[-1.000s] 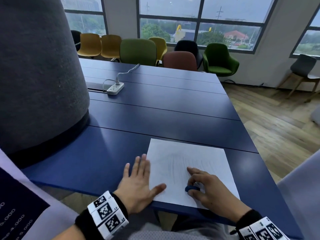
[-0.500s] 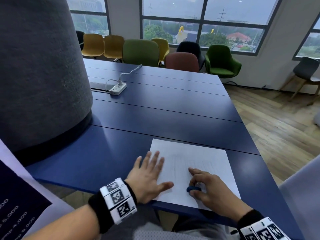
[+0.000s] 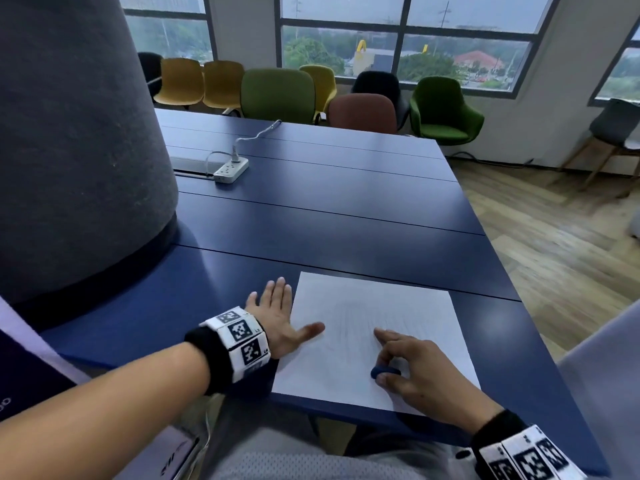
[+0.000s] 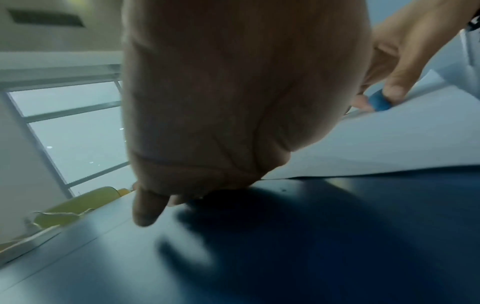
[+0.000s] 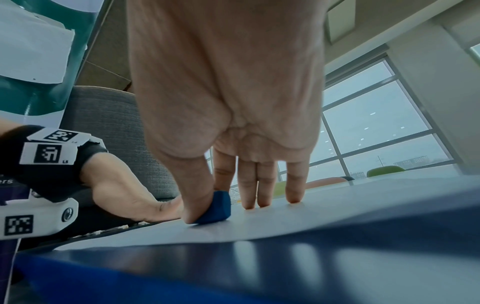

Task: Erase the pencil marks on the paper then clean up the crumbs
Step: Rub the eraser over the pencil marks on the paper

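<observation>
A white sheet of paper (image 3: 374, 323) with faint pencil strokes lies at the near edge of the blue table (image 3: 311, 220). My right hand (image 3: 412, 365) pinches a small blue eraser (image 3: 385, 372) between thumb and forefinger and holds it down on the sheet; the other fingertips (image 5: 293, 197) rest on the paper. The eraser (image 5: 217, 207) shows against the thumb in the right wrist view and the eraser (image 4: 379, 101) far right in the left wrist view. My left hand (image 3: 277, 313) lies flat, palm down, at the sheet's left edge, thumb on the paper, fingers on the table.
A big grey fabric-covered column (image 3: 76, 150) rises from the table at the left. A white power strip (image 3: 231, 169) with its cable lies further back. Several coloured chairs (image 3: 277, 95) line the far side below the windows. Wooden floor (image 3: 554, 237) lies right of the table.
My left hand slid leftward, so its fingers now lie on the bare table with only the thumb on the sheet. The right hand stays on the eraser in much the same spot.
</observation>
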